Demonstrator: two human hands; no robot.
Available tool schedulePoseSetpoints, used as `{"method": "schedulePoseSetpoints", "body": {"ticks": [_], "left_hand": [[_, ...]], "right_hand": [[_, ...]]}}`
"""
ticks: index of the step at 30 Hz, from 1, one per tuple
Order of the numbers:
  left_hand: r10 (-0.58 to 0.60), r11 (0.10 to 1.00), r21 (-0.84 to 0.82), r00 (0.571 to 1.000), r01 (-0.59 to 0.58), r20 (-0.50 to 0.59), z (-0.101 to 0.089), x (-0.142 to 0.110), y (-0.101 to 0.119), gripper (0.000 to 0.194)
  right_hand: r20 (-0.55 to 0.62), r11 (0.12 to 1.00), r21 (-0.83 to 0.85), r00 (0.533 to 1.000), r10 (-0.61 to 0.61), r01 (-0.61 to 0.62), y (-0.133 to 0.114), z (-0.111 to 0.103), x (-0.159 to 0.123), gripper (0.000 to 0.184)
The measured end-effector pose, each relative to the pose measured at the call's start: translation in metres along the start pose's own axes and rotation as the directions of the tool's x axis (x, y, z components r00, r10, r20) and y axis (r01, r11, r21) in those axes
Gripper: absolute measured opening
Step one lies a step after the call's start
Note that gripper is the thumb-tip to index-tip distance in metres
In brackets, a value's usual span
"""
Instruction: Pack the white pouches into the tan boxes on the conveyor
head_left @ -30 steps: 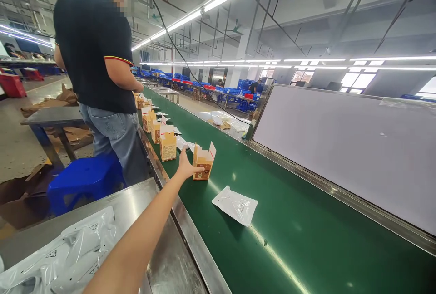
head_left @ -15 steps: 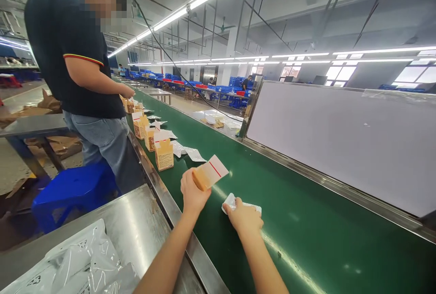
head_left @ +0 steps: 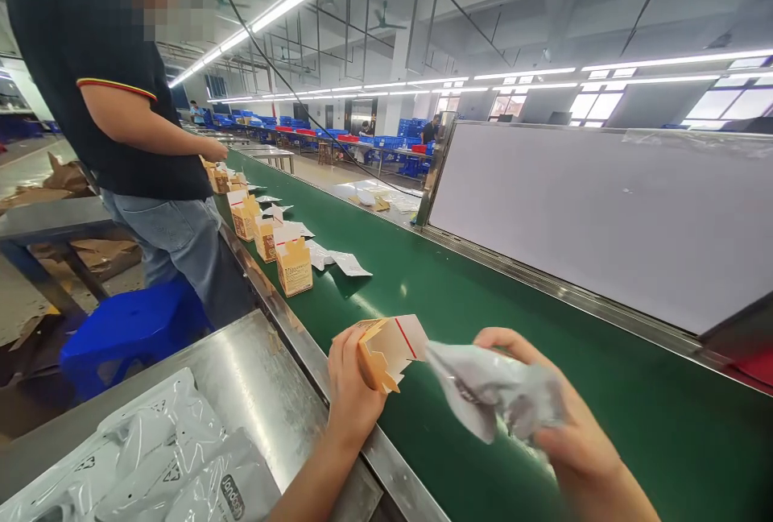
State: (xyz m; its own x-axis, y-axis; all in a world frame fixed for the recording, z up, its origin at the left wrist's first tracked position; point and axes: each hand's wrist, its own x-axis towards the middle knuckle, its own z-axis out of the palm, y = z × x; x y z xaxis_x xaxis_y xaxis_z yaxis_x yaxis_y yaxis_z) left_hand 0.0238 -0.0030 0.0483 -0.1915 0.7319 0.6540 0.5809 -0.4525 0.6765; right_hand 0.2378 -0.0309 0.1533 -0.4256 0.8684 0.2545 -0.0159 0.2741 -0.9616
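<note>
My left hand [head_left: 353, 389] grips a small tan carton [head_left: 386, 353], tilted so its open top faces right, with a white flap bearing a red stripe sticking out. My right hand [head_left: 580, 421] holds a silvery-white pouch [head_left: 489, 385], smeared by motion, whose left corner is close to the carton's flap. Both are above the green conveyor belt [head_left: 604, 361]. Farther up the belt, an upright open carton [head_left: 295, 268] heads a row of similar ones along the near edge. A flat white pouch [head_left: 350, 264] lies beside it.
A metal side table [head_left: 241, 377] at lower left bears a pile of silvery pouches [head_left: 150, 457]. A co-worker [head_left: 121, 103] stands at the left of the belt, behind a blue stool [head_left: 145, 337]. A pale upright panel [head_left: 580, 216] lines the far side.
My right hand has lifted the pouch off the belt and moved right and nearer. My left hand has lowered the carton and turned its open top toward the pouch. The view has shifted slightly.
</note>
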Motion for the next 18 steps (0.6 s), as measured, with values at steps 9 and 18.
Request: {"method": "schedulePoseSetpoints", "body": {"ticks": [9,18], "left_hand": [[0.158,0.987,0.037,0.983,-0.155,-0.093,0.007,-0.019,0.009,0.052],[0.165,0.984,0.090,0.978,-0.154,-0.130,0.016,-0.025,0.018,0.048]], "right_hand": [[-0.096,0.677,-0.731,0.995,0.015,-0.081,0.007,0.041,0.026,0.034],[0.110,0.676,-0.735,0.993,0.050,0.048,0.031,0.063,0.027,0.032]]}}
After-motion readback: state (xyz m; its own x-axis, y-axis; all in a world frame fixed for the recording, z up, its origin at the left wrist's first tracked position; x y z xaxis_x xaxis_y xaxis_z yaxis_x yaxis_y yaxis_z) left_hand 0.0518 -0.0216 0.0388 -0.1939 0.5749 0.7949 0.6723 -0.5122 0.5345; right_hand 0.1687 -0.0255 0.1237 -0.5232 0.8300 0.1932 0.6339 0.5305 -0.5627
